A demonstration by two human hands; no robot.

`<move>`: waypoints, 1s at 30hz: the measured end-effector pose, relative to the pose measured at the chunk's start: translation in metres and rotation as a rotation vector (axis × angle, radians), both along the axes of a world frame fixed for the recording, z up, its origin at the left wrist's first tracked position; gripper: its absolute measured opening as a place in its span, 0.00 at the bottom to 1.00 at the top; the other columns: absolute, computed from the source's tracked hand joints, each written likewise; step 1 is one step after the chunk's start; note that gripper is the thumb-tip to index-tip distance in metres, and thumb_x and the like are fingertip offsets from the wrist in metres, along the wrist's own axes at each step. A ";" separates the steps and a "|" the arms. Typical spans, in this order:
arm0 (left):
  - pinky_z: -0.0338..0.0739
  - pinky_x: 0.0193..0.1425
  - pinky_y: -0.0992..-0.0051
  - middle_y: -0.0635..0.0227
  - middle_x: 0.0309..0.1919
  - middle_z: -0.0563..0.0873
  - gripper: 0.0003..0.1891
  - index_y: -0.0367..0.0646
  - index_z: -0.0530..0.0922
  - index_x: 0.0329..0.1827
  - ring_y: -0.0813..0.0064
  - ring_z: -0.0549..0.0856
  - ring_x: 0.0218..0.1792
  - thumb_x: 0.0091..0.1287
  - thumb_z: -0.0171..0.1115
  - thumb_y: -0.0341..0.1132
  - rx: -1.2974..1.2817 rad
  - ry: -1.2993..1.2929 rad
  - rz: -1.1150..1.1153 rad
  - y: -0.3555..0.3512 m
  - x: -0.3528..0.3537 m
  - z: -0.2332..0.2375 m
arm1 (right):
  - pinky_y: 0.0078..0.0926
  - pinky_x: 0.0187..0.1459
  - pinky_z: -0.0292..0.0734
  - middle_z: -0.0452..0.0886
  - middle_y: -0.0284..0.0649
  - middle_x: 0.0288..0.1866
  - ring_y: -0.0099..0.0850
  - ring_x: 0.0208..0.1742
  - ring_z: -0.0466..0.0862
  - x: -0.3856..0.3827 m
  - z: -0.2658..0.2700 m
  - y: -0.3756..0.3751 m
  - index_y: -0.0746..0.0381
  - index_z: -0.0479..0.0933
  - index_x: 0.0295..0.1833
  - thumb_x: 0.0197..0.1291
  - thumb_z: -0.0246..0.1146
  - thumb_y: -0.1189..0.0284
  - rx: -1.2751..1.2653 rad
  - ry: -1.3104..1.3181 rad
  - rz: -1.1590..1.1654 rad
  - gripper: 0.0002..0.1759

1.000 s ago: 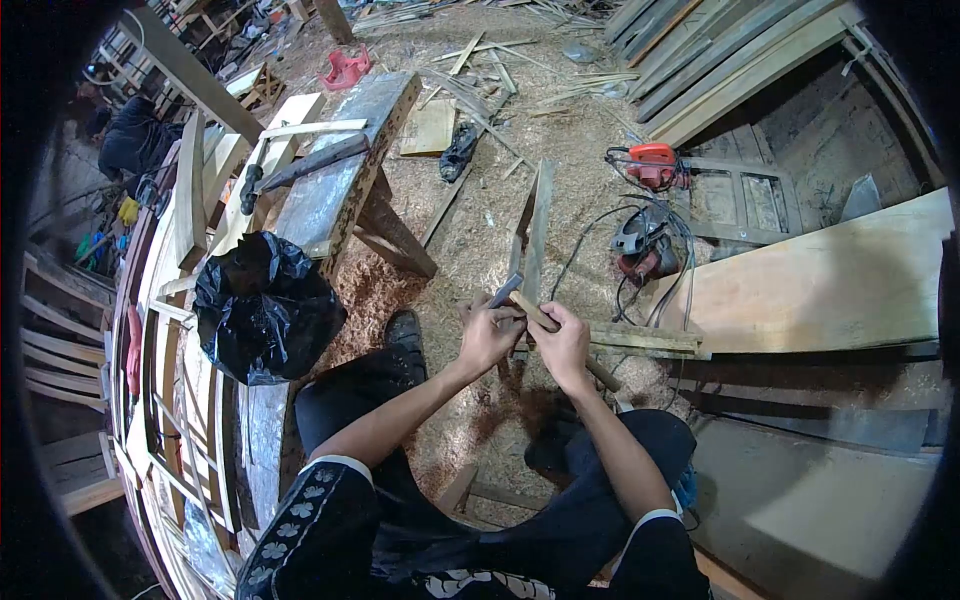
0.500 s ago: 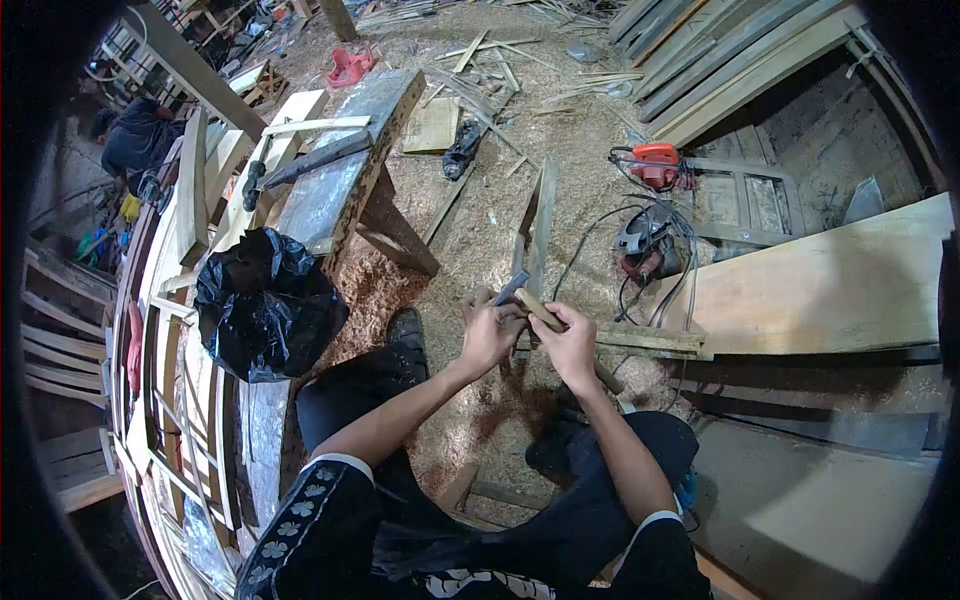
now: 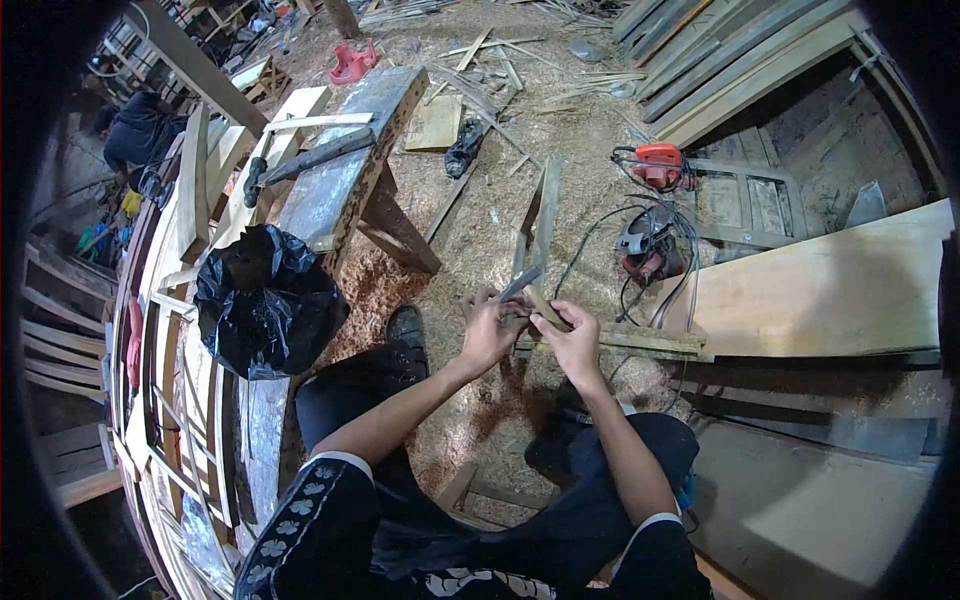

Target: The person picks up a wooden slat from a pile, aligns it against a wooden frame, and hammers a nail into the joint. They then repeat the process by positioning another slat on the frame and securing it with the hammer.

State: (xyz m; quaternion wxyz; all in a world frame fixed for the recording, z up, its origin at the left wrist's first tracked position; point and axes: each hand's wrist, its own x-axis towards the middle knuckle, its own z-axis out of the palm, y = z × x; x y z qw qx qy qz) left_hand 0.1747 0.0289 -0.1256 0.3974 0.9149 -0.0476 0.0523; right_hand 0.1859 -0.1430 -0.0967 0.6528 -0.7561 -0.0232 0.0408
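My left hand (image 3: 487,335) is closed round a flat grey bar (image 3: 520,283) that looks like a metal blade; its end sticks up to the right past my fingers. My right hand (image 3: 572,345) grips a short tan block or stick (image 3: 547,308), perhaps wood, lying right beside the grey bar. Both hands are close together above the shavings-covered floor, between my knees. Below and behind my right hand runs a narrow wooden strip (image 3: 650,342).
A black plastic bag (image 3: 265,305) lies at left near a workbench (image 3: 345,185) with a hammer (image 3: 257,182) on it. To the right are a circular saw (image 3: 650,245), an orange power tool (image 3: 660,165), cables and a wide board (image 3: 830,280). Another person (image 3: 145,135) bends at far left.
The grey bar's upper end has swung slightly right and up. The tan piece has turned and slid a little against it, with my right hand shifting slightly.
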 end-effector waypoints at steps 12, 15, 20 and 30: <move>0.55 0.66 0.55 0.77 0.47 0.89 0.08 0.52 0.90 0.39 0.67 0.78 0.55 0.59 0.72 0.40 0.061 -0.097 -0.049 0.000 0.000 0.009 | 0.23 0.43 0.80 0.89 0.39 0.39 0.23 0.40 0.85 0.004 -0.004 0.001 0.71 0.84 0.46 0.56 0.78 0.71 0.020 0.067 -0.044 0.18; 0.57 0.64 0.54 0.75 0.47 0.89 0.09 0.51 0.90 0.39 0.66 0.79 0.57 0.56 0.74 0.37 0.065 -0.076 -0.042 0.001 0.000 0.013 | 0.23 0.43 0.80 0.89 0.39 0.39 0.23 0.40 0.85 0.006 -0.005 0.000 0.70 0.84 0.47 0.55 0.78 0.71 0.177 0.193 -0.043 0.18; 0.55 0.65 0.54 0.73 0.48 0.89 0.10 0.50 0.90 0.42 0.65 0.78 0.58 0.58 0.72 0.38 0.058 -0.083 -0.067 0.002 -0.001 0.008 | 0.24 0.44 0.80 0.88 0.39 0.40 0.23 0.40 0.85 0.006 -0.006 -0.001 0.70 0.84 0.47 0.55 0.78 0.71 0.103 0.155 0.035 0.18; 0.51 0.68 0.57 0.77 0.48 0.89 0.11 0.52 0.90 0.45 0.66 0.78 0.59 0.59 0.73 0.39 0.150 -0.118 -0.067 0.001 -0.005 0.024 | 0.23 0.45 0.79 0.87 0.36 0.39 0.22 0.41 0.84 0.002 0.000 0.003 0.70 0.84 0.47 0.56 0.78 0.69 0.129 0.147 0.000 0.18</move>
